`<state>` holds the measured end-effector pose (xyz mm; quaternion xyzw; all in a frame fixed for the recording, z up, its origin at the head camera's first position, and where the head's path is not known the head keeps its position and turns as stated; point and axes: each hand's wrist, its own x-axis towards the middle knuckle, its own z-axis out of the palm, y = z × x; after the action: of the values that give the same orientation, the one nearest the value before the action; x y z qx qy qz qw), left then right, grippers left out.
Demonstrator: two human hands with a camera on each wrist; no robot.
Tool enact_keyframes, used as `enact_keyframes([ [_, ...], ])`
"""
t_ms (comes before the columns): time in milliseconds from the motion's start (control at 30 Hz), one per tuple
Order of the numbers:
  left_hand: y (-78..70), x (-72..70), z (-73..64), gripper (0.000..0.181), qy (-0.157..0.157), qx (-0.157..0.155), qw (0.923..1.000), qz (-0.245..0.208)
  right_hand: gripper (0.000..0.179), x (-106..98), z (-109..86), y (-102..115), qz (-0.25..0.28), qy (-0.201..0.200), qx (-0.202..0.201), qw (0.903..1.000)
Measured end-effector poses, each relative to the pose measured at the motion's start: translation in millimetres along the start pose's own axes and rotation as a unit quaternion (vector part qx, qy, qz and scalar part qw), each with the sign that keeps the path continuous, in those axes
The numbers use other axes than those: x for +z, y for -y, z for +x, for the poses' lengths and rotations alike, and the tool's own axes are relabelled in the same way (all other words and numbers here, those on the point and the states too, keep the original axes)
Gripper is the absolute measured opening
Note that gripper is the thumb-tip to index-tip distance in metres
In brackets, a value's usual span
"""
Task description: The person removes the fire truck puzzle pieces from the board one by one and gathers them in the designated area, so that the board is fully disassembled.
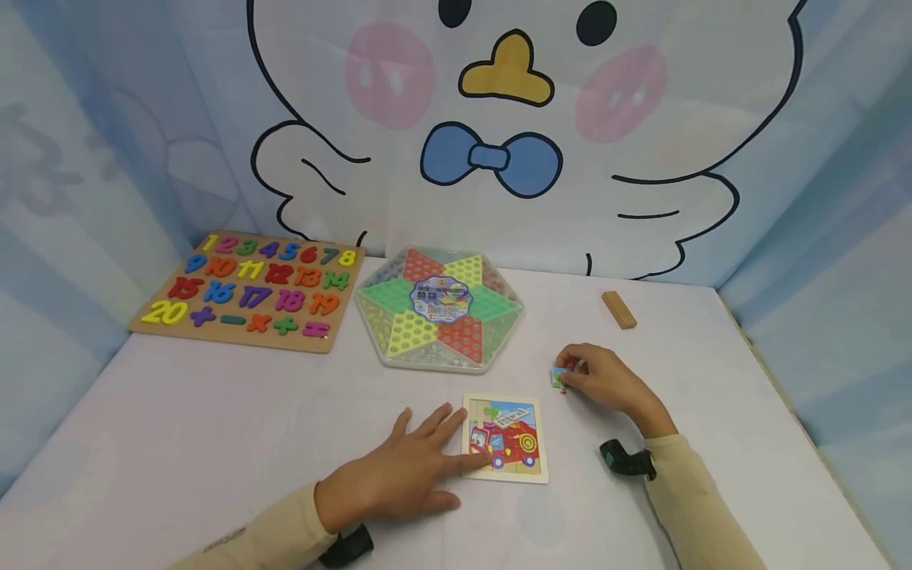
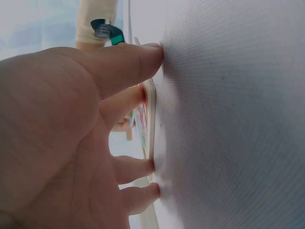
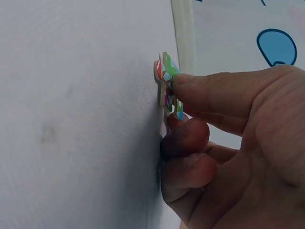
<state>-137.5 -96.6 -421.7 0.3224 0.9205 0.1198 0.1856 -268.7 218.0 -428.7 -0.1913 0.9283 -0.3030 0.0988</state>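
Observation:
On the white table, a small framed jigsaw puzzle (image 1: 544, 443) shows a red fire truck with a ladder. My left hand (image 1: 406, 471) lies beside it with fingers spread; the index finger rests on the picture, and other fingertips touch the frame's left edge. In the left wrist view, the frame's pale side (image 2: 151, 114) shows edge-on behind the fingers. To the right of the puzzle, my right hand (image 1: 606, 380) pinches thin blue-and-green jigsaw pieces (image 3: 170, 71) between thumb and fingers, just at the tabletop. How many pieces it holds is unclear.
A wooden number board (image 1: 235, 339) lies at the back left. Beside it sits a hexagonal Chinese checkers set (image 1: 442, 348) in clear packaging. A small wooden block (image 1: 618, 309) lies at the back right. A printed curtain (image 1: 492, 214) closes off the table's far side.

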Motion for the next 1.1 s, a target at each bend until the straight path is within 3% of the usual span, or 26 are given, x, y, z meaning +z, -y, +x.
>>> enact_keyframes([
  [1100, -1.6, 0.6, 0.7, 0.059, 0.004, -0.006, 1.0000, 0.006, 0.005, 3.1, 0.5, -4.7, 0.004, -0.001, 0.003, 1.0000],
])
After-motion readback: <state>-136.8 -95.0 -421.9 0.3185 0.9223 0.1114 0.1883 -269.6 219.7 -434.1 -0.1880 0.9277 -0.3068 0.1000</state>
